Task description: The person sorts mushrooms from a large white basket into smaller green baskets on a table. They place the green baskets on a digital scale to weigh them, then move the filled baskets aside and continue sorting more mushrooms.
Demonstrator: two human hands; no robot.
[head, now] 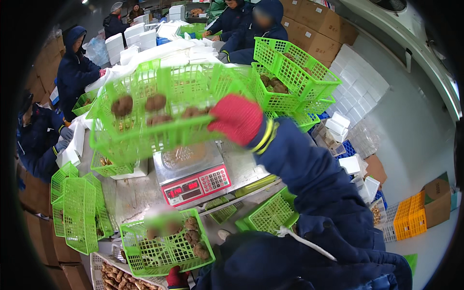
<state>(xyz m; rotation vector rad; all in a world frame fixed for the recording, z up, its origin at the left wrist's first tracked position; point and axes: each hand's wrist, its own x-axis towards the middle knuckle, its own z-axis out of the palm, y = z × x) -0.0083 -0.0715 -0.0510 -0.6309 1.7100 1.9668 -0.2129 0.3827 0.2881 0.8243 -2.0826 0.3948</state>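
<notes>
My right hand [237,117], in a red knit glove, grips the end rim of a green plastic basket [188,127] raised above the table. Motion blurs this basket; several brown, lumpy items [156,102] show in it. Under its near side stands a scale [195,185] with a steel pan and a lit red display. At the bottom, my left hand [177,277], also red-gloved, holds the near edge of another green basket [166,243]. Brown lumpy pieces [192,237] line that basket's right side, and a blurred patch covers part of its far side.
Stacked green baskets [295,76] stand at the back right, more green baskets [79,214] at the left. A crate of knobbly roots [119,277] is at the bottom left. People in dark jackets work at the left [78,69] and across the table [270,32]. Orange crates [409,217] sit on the floor.
</notes>
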